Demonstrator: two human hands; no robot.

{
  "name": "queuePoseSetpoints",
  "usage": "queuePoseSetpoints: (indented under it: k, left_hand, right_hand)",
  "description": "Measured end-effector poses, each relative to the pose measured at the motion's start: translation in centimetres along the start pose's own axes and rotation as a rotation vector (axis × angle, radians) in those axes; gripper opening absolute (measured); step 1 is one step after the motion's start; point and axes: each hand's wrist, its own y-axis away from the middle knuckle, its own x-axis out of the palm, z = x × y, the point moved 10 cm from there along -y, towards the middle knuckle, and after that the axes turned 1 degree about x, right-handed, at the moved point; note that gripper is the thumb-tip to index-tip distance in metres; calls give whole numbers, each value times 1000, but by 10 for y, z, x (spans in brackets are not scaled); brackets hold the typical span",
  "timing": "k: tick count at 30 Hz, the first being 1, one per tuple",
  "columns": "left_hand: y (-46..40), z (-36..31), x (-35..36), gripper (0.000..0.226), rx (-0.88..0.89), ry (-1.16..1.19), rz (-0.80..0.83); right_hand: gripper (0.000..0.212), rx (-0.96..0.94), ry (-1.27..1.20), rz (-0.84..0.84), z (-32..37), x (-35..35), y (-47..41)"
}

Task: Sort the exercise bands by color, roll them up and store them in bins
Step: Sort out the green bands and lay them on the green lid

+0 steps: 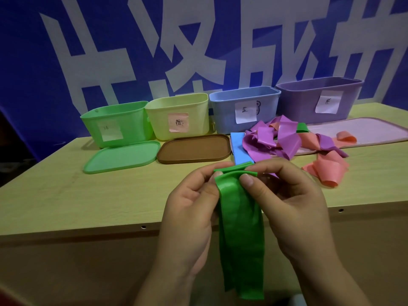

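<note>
Green band point(240, 228), purple bands point(268, 140), pink bands point(324, 171), green bin point(114, 123), blue bin point(242, 107)

Left hand point(189, 202), right hand point(287, 195) pinch green band point(240, 228) top; four bins point(117, 120) behind

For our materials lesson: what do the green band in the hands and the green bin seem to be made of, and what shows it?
Green band: probably thin latex or rubber, smooth with a slight sheen; it hangs limp and creases where the fingers pinch it.
Green bin: probably moulded plastic, smooth and semi-matte; its walls stand rigid, with a rounded rim.
</note>
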Motion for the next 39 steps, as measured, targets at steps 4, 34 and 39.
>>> queuePoseSetpoints:
  k: [4, 34, 39]
  left_hand:
    - [1, -1, 2, 21, 6, 1, 14]
    - [6, -30, 3, 23, 334, -198, 68]
    - [4, -26, 1, 20, 296, -163, 77]
  right_hand:
    - [11, -30, 26, -13, 3, 0, 0]
    - [9, -138, 237, -82, 22, 4, 4]
    - [14, -18, -2, -9, 13, 8, -1]
